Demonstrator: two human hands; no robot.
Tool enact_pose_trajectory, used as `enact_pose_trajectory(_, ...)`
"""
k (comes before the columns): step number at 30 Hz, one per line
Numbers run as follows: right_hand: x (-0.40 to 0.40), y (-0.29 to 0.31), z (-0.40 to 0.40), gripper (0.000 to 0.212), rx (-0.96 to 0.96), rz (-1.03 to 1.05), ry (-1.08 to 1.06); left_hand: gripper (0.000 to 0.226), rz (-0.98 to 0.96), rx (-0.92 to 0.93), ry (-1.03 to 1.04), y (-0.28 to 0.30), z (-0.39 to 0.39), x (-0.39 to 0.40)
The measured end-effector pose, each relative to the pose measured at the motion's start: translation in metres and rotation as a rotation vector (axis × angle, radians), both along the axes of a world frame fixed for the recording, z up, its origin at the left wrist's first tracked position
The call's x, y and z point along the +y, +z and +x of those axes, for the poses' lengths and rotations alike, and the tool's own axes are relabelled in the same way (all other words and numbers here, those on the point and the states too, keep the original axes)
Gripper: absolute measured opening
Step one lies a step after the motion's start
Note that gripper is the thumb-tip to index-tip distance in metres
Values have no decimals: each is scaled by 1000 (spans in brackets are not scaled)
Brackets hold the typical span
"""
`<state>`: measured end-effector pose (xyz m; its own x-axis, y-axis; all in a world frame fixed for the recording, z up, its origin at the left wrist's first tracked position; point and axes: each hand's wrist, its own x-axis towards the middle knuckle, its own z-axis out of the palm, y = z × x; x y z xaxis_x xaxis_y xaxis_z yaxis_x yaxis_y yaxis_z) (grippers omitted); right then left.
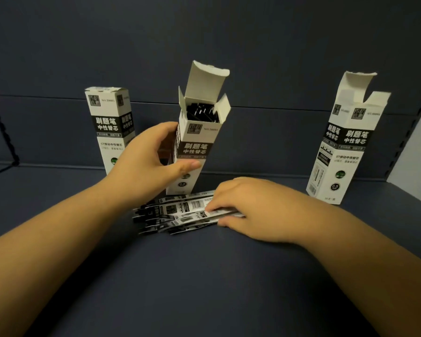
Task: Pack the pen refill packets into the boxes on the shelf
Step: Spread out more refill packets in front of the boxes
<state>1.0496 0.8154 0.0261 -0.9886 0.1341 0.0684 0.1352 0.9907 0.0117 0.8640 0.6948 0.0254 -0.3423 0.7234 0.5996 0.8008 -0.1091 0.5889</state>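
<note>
On the dark shelf (pixel 204 276), the right hand (pixel 260 207) pinched the top packet of the refill packets (pixel 178 211) lying in a loose pile, while just behind them the left hand (pixel 146 161) gripped the open middle box (pixel 197 142), already holding dark refills, with a closed box (pixel 112 127) and an open-flapped box (pixel 340 142) standing farther back.

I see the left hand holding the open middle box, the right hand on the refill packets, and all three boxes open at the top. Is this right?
Not fully. In the head view the left box is closed; only the middle box, held by the left hand, and the right box are open. The right hand is on the refill packets.
</note>
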Motion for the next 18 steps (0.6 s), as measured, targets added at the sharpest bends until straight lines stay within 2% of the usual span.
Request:
enact_pose_trajectory(8, -1, 0, -2, 19, 76, -4, -54, 52, 7, -38, -1, 0, -1, 0)
enact_pose_trajectory(11, -2, 3, -5, 22, 56, 10, -81, 53, -1, -40, -4, 0, -1, -1)
enact_pose_trajectory(15, -2, 4, -5, 43, 41, 23, -91, 53, -8, -34, 0, 1, 0, -1)
enact_pose_trajectory(18, -1, 5, -4, 31, 28, 3, -79, 57, -10, -32, -7, 2, 1, -2)
